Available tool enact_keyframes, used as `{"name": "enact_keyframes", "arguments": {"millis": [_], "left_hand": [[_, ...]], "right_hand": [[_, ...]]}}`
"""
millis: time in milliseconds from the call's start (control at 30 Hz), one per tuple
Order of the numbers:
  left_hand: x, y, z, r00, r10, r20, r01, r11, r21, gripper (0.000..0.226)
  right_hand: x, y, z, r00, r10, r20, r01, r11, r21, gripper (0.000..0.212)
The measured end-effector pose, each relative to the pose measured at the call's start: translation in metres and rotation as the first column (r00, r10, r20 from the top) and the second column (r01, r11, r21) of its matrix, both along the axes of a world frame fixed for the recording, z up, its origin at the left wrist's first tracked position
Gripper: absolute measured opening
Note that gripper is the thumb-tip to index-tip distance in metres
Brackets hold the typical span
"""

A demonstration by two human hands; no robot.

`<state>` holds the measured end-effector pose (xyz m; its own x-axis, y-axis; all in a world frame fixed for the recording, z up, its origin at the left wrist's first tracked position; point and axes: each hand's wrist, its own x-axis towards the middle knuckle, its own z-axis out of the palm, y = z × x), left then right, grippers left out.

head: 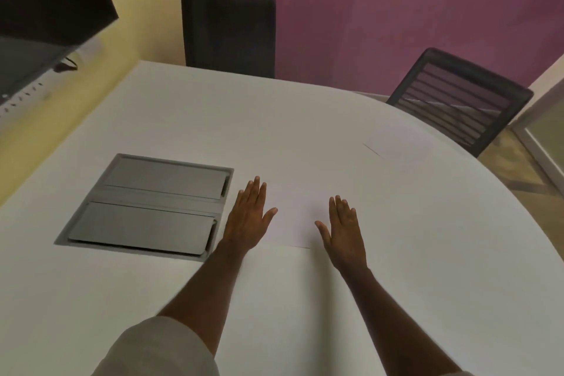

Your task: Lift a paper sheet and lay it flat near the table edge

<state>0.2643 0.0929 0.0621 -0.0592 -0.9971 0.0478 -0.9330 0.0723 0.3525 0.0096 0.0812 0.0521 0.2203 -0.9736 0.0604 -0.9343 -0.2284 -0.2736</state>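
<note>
White sheet of paper (293, 217), between left hand (248, 218), right hand (343, 230)

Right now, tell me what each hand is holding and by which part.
Nothing is held. The left hand and right hand lie flat with straight fingers on a sheet of paper on the white table, one near each side edge.

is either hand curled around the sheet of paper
No, the left hand and the right hand both lie with straight fingers on the sheet of paper on the white table.
</note>
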Motion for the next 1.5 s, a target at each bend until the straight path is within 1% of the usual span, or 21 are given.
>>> {"name": "enact_keyframes", "arguments": {"millis": [133,267,367,467,567,700,833,933,1000,1033,1067,1100,1133,1167,1200,1233,1267,1333,1367,1400,1500], "left_hand": [[-0.005,-0.043,-0.057,0.999,-0.007,0.053,0.004,0.998,0.062,0.073],[0.008,-0.069,-0.107,0.992,-0.011,0.130,-0.001,0.995,0.095,0.095],[0.009,-0.076,-0.132,0.985,0.011,0.173,-0.025,0.996,0.081,0.087],[0.007,-0.083,-0.145,0.983,0.063,0.175,-0.073,0.996,0.053,0.080],[0.008,-0.084,-0.150,0.980,0.057,0.190,-0.065,0.997,0.037,0.079],[0.008,-0.083,-0.151,0.978,0.056,0.199,-0.065,0.997,0.043,0.080],[0.009,-0.082,-0.148,0.985,0.049,0.163,-0.057,0.997,0.043,0.081],[0.011,-0.080,-0.144,0.998,0.030,0.059,-0.030,1.000,0.004,0.079],[0.012,-0.080,-0.139,0.991,0.042,-0.130,-0.052,0.996,-0.068,0.083],[0.015,-0.081,-0.133,0.971,0.070,-0.227,-0.093,0.991,-0.094,0.089],[0.020,-0.083,-0.125,0.954,0.094,-0.284,-0.131,0.985,-0.114,0.092],[0.026,-0.086,-0.114,0.951,0.088,-0.296,-0.139,0.978,-0.154,0.088],[0.033,-0.090,-0.102,0.955,0.049,-0.292,-0.116,0.970,-0.215,0.075],[0.043,-0.092,-0.089,0.951,0.010,-0.310,-0.098,0.959,-0.268,0.055],[0.053,-0.092,-0.076,0.927,-0.009,-0.375,-0.102,0.956,-0.275,0.039],[0.063,-0.088,-0.061,0.883,-0.001,-0.470,-0.120,0.966,-0.228,0.032],[0.074,-0.081,-0.046,0.828,0.040,-0.559,-0.141,0.980,-0.139,0.029],[0.094,-0.058,-0.023,0.732,0.140,-0.666,-0.167,0.986,0.024,0.021],[0.106,-0.041,-0.016,0.700,0.176,-0.692,-0.185,0.981,0.062,0.015],[0.117,-0.022,-0.009,0.672,0.210,-0.710,-0.205,0.974,0.094,0.013],[0.151,0.050,0.009,0.655,0.349,-0.671,-0.288,0.935,0.206,0.021]], "right_hand": [[-0.005,-0.041,-0.054,1.000,-0.002,-0.017,0.003,0.999,0.050,0.073],[-0.003,-0.092,-0.088,0.999,-0.011,-0.031,0.013,0.999,0.050,0.072],[-0.003,-0.112,-0.110,0.999,-0.028,-0.031,0.030,0.998,0.061,0.071],[-0.005,-0.114,-0.132,0.999,-0.050,0.004,0.050,0.998,0.048,0.073],[-0.007,-0.116,-0.140,0.997,-0.067,0.026,0.067,0.997,0.030,0.072],[-0.009,-0.117,-0.139,1.000,-0.022,0.018,0.021,0.999,0.042,0.069],[-0.009,-0.117,-0.126,0.993,-0.015,0.118,0.008,0.998,0.056,0.070],[-0.009,-0.110,-0.099,0.932,-0.011,0.361,-0.022,0.996,0.088,0.081],[-0.008,-0.097,-0.075,0.880,-0.027,0.474,-0.031,0.993,0.113,0.088],[-0.006,-0.090,-0.064,0.856,-0.010,0.516,-0.050,0.993,0.102,0.087],[-0.004,-0.082,-0.054,0.828,0.025,0.561,-0.083,0.993,0.078,0.085],[-0.002,-0.074,-0.044,0.794,0.066,0.604,-0.121,0.991,0.051,0.082],[-0.001,-0.068,-0.033,0.764,0.102,0.637,-0.152,0.988,0.024,0.079],[0.000,-0.063,-0.024,0.748,0.124,0.653,-0.165,0.986,0.002,0.078],[-0.001,-0.058,-0.015,0.746,0.117,0.655,-0.153,0.988,-0.003,0.080],[-0.003,-0.055,-0.008,0.750,0.076,0.657,-0.114,0.993,0.015,0.084],[-0.007,-0.053,-0.003,0.750,0.001,0.661,-0.060,0.996,0.066,0.090],[-0.007,-0.051,0.004,0.701,-0.201,0.684,-0.001,0.959,0.283,0.098],[-0.002,-0.047,0.008,0.670,-0.277,0.689,-0.019,0.921,0.389,0.095],[0.007,-0.042,0.012,0.647,-0.314,0.695,-0.050,0.892,0.449,0.089],[0.046,-0.018,0.029,0.636,-0.335,0.695,-0.091,0.862,0.498,0.073]]}}
